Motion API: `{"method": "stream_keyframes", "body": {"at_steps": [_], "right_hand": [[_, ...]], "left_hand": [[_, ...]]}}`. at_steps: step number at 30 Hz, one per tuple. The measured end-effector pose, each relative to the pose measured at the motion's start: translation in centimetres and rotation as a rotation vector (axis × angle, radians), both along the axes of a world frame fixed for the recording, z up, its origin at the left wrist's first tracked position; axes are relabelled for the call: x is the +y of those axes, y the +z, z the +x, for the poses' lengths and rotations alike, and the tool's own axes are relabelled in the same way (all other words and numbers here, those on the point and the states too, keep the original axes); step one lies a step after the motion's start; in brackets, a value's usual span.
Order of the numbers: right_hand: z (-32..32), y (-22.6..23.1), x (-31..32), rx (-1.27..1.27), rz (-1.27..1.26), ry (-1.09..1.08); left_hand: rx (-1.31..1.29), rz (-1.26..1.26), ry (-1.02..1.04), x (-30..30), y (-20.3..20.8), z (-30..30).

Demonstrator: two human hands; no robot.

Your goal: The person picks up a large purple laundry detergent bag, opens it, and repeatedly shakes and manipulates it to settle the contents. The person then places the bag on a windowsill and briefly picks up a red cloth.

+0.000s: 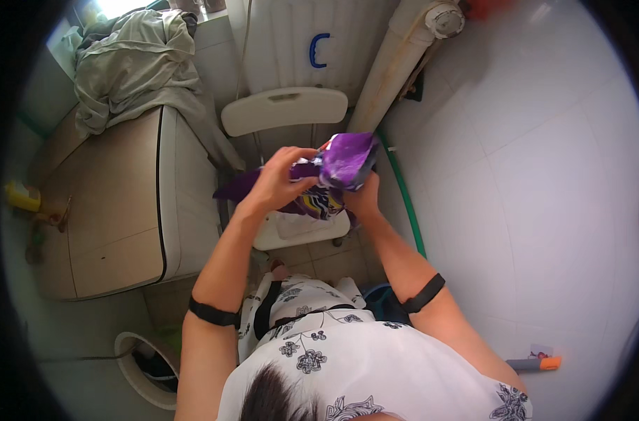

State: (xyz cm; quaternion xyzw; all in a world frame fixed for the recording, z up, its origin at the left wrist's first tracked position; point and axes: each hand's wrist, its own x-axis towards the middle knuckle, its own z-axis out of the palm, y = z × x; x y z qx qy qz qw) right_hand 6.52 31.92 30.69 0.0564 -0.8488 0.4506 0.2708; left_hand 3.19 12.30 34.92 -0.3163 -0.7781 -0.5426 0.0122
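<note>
A crumpled purple plastic bag (347,160) with a yellow, white and dark printed part is held up over a white chair seat. My left hand (281,179) grips it from the left, with thumb and fingertips at the bag's folded middle. My right hand (363,198) is closed round its right side from below; the bag hides most of those fingers. One purple flap of the bag sticks out to the left behind my left hand. Beneath the bag stands the white chair (284,110), its backrest toward the wall.
To the left is a box-like appliance or cabinet (116,210) with a beige top, grey cloth (137,63) heaped on it and a yellow container (22,197). A white pipe (382,77) and green hose (403,186) run along the right. A round bin (128,351) stands lower left.
</note>
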Motion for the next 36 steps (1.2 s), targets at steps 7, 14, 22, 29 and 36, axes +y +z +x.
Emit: {"method": "stream_keyframes", "body": {"at_steps": [7,14,22,29,36], "right_hand": [[-0.3,2.5,2.3,0.177,-0.076,-0.001],[-0.5,2.7,3.0,0.196,0.026,0.043],[-1.8,-3.9,6.1,-0.104,0.11,-0.009],[-1.5,-3.5,7.3,-0.183,-0.113,0.014],[-2.8,-1.8,6.4,0.019,0.085,-0.093]], "left_hand": [[0.092,-0.627,0.444,-8.4,-5.1,-0.2],[0.076,-0.408,0.509,-10.2,-7.3,-0.7],[0.119,-0.369,0.547,-9.8,-6.6,0.0],[0.147,-0.316,0.552,-9.1,-6.4,0.3],[0.171,-0.286,0.592,-8.5,-6.1,0.0]]}}
